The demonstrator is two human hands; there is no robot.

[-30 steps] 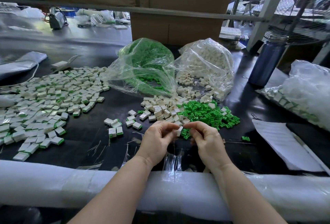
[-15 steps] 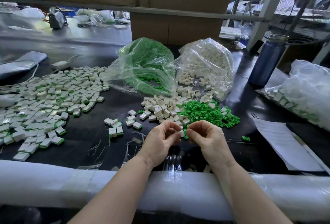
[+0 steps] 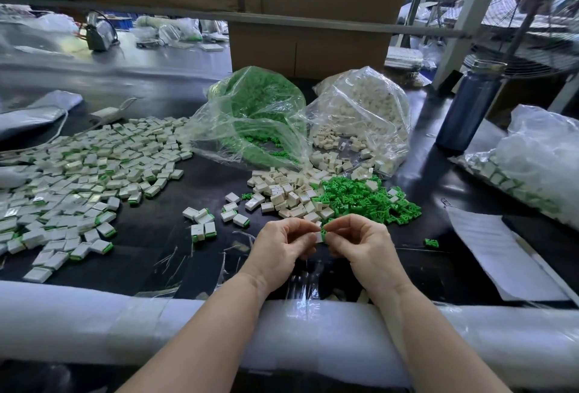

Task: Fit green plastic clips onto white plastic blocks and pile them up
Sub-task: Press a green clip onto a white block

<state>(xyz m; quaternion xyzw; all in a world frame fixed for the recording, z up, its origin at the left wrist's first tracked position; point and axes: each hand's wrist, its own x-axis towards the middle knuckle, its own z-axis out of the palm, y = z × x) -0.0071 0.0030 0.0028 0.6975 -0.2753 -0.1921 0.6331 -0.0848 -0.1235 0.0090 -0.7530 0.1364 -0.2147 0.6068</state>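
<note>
Fingers (image 3: pixel 308 229) of the left hand (image 3: pixel 282 245) curl in and pinch a white block (image 3: pixel 319 237) from its left side; fingers of the right hand (image 3: pixel 363 243) curl narrow against the block's right edge, where a bit of green clip (image 3: pixel 324 233) shows. Whether the clip is seated all the way can't be told. Both hands meet just above the dark worktop (image 3: pixel 156 236), w/ the block held between the two sets of fingertips, off the surface.

Taking the held block as landmark: just behind it lies a heap of loose white blocks (image 3: pixel 288 192), and behind-right of it a heap of loose green clips (image 3: pixel 363 198), the two heaps touching. Farther behind stand a clear bag of green clips (image 3: pixel 250 117) and, beside that, a clear bag of white blocks (image 3: pixel 360 110), both mouths spilling toward the heaps. Left of the block, near it, sit a few finished pieces (image 3: pixel 202 223); well apart to the left spreads the big pile of finished blocks (image 3: pixel 81 179) w/ green edges. One stray clip (image 3: pixel 431 242) lies to the right, then a sheet of paper (image 3: pixel 498 254); any print on it is too faint to read. Far right-behind stands a blue bottle (image 3: pixel 466 107), no legible label. A white foam-wrapped rail (image 3: pixel 94 323) runs along the worktop's near edge, under both forearms. Cardboard boxes (image 3: pixel 307 44) at the back show no readable writing.
</note>
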